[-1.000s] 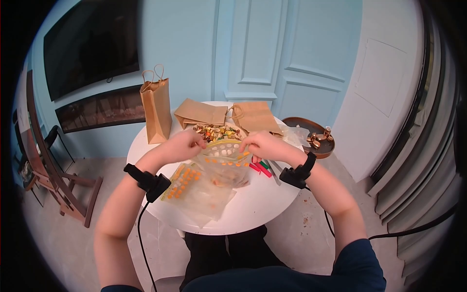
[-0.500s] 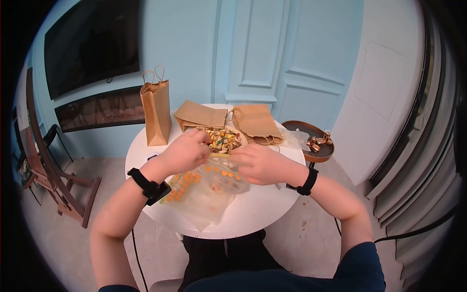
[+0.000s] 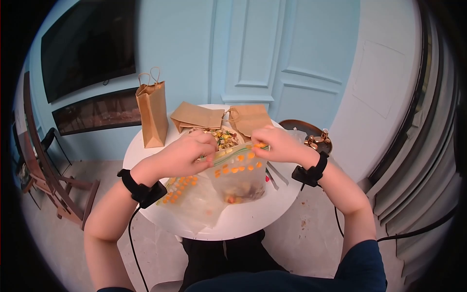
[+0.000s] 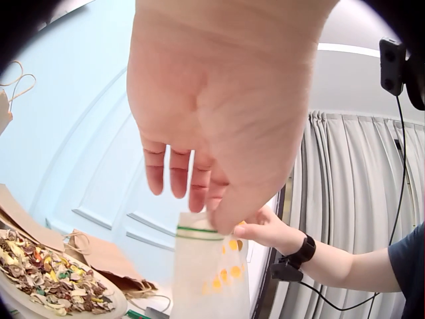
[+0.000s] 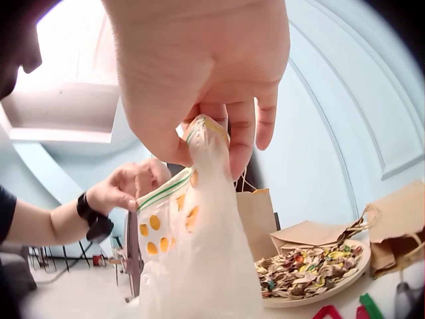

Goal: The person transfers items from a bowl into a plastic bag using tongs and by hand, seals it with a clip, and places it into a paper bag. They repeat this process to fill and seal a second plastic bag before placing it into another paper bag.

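A translucent zip bag point(image 3: 238, 170) with orange dots hangs upright between both hands, some dark and reddish bits gathered at its bottom. My left hand point(image 3: 192, 152) pinches one end of its zip edge between thumb and fingers; in the left wrist view the other fingers of that hand point(image 4: 219, 113) point down. At the opposite corner my right hand point(image 3: 278, 144) grips the bag's top, which bunches between thumb and fingers in the right wrist view. Behind the bag stands a plate point(image 5: 362, 266) heaped with dried potpourri point(image 5: 309, 272), partly hidden by the left hand in the head view.
Another dotted zip bag point(image 3: 194, 209) lies flat on the round white table point(image 3: 146, 158). One brown paper bag point(image 3: 153, 117) stands at the back left; two more, one a folded bag point(image 3: 199, 117), lie behind the plate. A round side tray point(image 3: 292, 124) holds copper-coloured pieces.
The dotted zip bag has been raised from lying low on the table to upright, its contents now at the bottom. Both hands have shifted along its top edge, the right one outward.
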{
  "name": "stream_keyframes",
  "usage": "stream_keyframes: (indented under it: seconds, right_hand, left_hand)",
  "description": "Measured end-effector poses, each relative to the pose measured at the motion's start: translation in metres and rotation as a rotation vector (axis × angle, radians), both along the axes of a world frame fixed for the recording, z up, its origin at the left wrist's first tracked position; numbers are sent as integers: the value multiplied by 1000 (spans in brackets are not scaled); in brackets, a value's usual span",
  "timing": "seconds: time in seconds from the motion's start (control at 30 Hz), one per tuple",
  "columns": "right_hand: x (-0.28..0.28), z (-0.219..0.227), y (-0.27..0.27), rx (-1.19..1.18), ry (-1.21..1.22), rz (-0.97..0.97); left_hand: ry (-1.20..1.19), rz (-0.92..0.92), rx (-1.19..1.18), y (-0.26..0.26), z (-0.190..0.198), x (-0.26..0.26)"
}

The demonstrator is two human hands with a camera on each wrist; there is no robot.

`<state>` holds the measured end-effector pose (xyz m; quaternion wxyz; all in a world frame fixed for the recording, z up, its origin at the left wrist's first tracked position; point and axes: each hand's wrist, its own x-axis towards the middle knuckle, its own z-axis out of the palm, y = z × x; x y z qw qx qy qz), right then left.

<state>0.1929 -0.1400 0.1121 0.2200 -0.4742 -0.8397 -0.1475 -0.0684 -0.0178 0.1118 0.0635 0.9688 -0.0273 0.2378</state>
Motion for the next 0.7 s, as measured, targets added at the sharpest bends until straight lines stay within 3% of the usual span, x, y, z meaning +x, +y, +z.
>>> stream_keyframes:
  seconds: [0.07, 0.13, 0.2, 0.3, 0.4, 0.6, 0.7]
  right_hand:
    - [3, 7, -4, -247, 298, -82]
    - [5, 9, -8, -242, 306, -87]
    - [6, 6, -11, -161, 108, -23]
    - [1, 6, -17, -115, 98, 28]
    - [-13, 14, -28, -194, 178, -18]
    - [-16, 15, -32, -270, 232, 5]
    - [-15, 16, -31, -67, 362, 94]
  left_hand:
    - [-73, -104, -33, -17, 5, -4]
    - [-61, -127, -10, -34, 9, -11]
    - [-46, -153, 5, -43, 10, -14]
    - [-90, -183, 54, -46, 13, -18]
    - [-22, -108, 22, -48, 19, -27]
    - [161, 115, 307, -34, 16, -42]
    - [-87, 198, 283, -34, 30, -49]
